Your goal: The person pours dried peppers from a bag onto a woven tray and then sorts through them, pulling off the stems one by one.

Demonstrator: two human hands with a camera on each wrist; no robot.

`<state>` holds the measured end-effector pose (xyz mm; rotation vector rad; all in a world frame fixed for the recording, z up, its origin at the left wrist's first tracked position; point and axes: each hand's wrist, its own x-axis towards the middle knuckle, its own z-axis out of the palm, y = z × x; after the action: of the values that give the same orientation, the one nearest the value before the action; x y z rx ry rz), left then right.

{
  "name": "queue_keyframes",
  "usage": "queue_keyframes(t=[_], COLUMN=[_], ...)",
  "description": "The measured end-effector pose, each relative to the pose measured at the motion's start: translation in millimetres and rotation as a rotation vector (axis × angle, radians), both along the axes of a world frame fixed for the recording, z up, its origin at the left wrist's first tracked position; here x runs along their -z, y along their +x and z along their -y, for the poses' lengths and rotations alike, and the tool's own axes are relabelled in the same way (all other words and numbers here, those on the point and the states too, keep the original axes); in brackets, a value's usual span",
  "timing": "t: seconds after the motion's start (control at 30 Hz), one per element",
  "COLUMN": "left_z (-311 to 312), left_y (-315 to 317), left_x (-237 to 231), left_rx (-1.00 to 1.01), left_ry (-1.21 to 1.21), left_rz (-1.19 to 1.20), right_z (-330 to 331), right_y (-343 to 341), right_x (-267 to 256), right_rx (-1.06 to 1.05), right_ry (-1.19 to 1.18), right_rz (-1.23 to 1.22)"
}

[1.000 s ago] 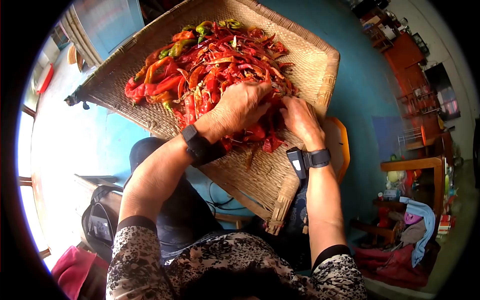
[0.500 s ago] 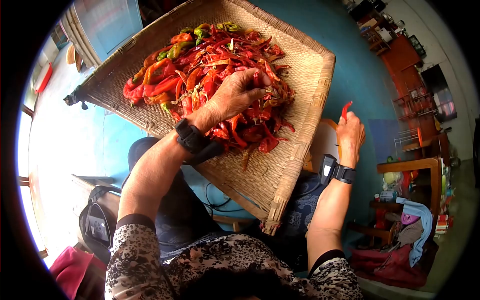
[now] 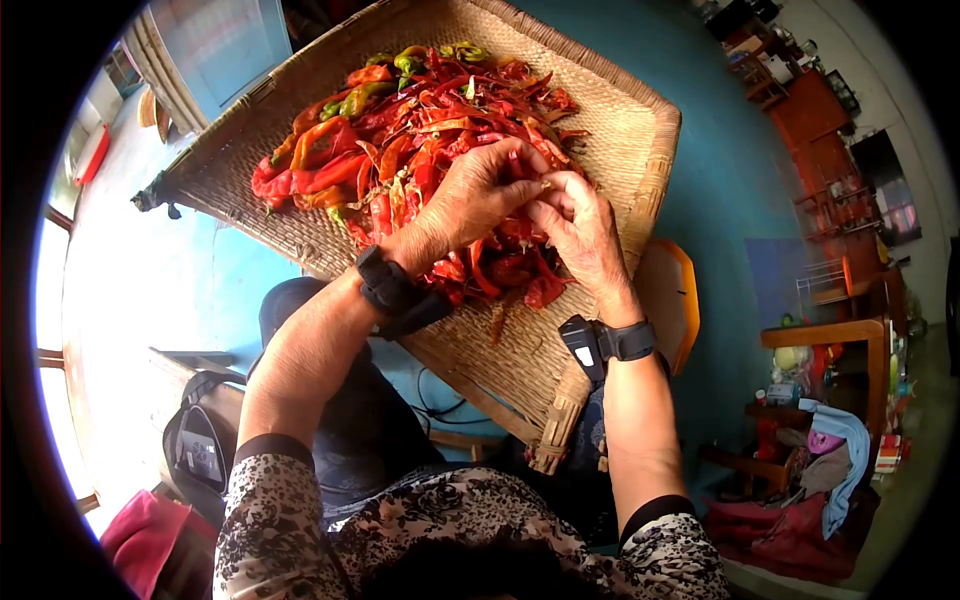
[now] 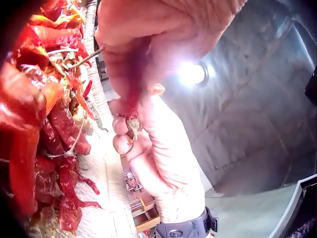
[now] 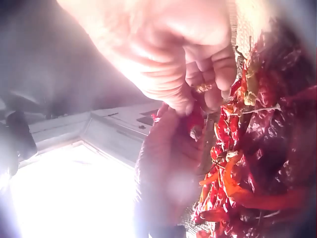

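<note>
A heap of red chili peppers, with a few green ones at the far side, lies in a woven basket tray. Over the near right part of the heap, my left hand and right hand meet at the fingertips. Red chili flesh shows between the left thumb and fingers. In the left wrist view, a shrivelled red chili pepper with a pale stem end sits in the right fingers, right where the two hands meet. The right wrist view shows a chili's stem end beside the left fingers, partly hidden.
The tray rests across the lap, its near corner pointing at the body. An orange-rimmed container stands under its right edge. A black bag is at the left, and a wooden chair with clothes at the right.
Half a second ago the right hand was out past the tray's right edge with a red chili pepper; it has come back to the left hand. The left hand stays over the heap.
</note>
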<state>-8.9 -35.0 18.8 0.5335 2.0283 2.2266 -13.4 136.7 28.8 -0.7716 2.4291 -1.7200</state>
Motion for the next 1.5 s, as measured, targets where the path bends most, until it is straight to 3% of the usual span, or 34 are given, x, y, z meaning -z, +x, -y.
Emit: queue_keyframes(t=[0.07, 0.13, 0.27, 0.4, 0.47, 0.5, 0.53, 0.6, 0.63, 0.77, 0.8, 0.93, 1.07, 1.13, 1.2, 1.33, 1.4, 1.43, 1.5], left_z=[3, 3, 4, 4, 1, -1, -3, -6, -5, -11, -10, -10, -6, -3, -2, 3, -1, 7, 3], left_y=[-1, 2, 1, 3, 6, 7, 7, 4, 7, 16, 17, 16, 14, 15, 9, 4, -1, 5, 5], left_x=[-2, -4, 1, -5, -7, -7, -5, 0, -2, -5, -7, -7, -7, -12, -4, -2, 6, -10, -7], left_rx=[-0.028, -0.032, -0.084, -0.080, -0.080, -0.079, -0.074, 0.090, 0.203, 0.298, 0.303, 0.324, 0.252, 0.151, 0.089, 0.072, -0.079, 0.003, 0.005], left_ry=[0.099, 0.128, -0.044, -0.189, -0.173, -0.158, -0.157, -0.164, -0.077, 0.004, -0.001, 0.048, 0.004, -0.093, -0.081, -0.053, -0.072, -0.237, -0.214], left_rz=[0.003, 0.018, -0.066, -0.071, -0.100, -0.125, -0.124, -0.031, 0.043, 0.062, 0.064, 0.044, 0.056, 0.127, 0.127, 0.077, -0.131, -0.007, -0.055], right_z=[2, -7, -58, -121, -142, -159, -161, -157, -131, -58, -49, -28, -24, -28, -51, -118, -153, -162, -173], right_y=[0, -1, -5, -9, 3, 7, 5, -2, 5, 17, 16, 10, 7, 9, 2, -7, 4, 8, 12], right_x=[0, 0, -23, -22, -29, -15, -11, -6, -14, -19, -15, -12, -12, -18, -19, -19, -26, -26, -21], right_rx=[0.008, 0.162, 0.570, 0.682, 0.850, 0.813, 0.817, 0.612, 0.549, 0.187, 0.096, 0.009, 0.110, 0.340, 0.493, 0.730, 0.859, 0.860, 0.939], right_ry=[-0.034, 0.105, 0.429, 0.625, 1.159, 1.224, 1.228, 0.805, 0.522, 0.340, 0.355, 0.331, 0.439, 0.536, 0.465, 0.412, 0.712, 0.713, 1.134], right_rz=[-0.005, -0.164, -0.535, -0.643, -0.139, -0.386, -0.382, -0.625, -0.432, -0.197, -0.267, -0.301, -0.466, -0.390, -0.599, -0.500, -0.377, -0.380, -0.257])
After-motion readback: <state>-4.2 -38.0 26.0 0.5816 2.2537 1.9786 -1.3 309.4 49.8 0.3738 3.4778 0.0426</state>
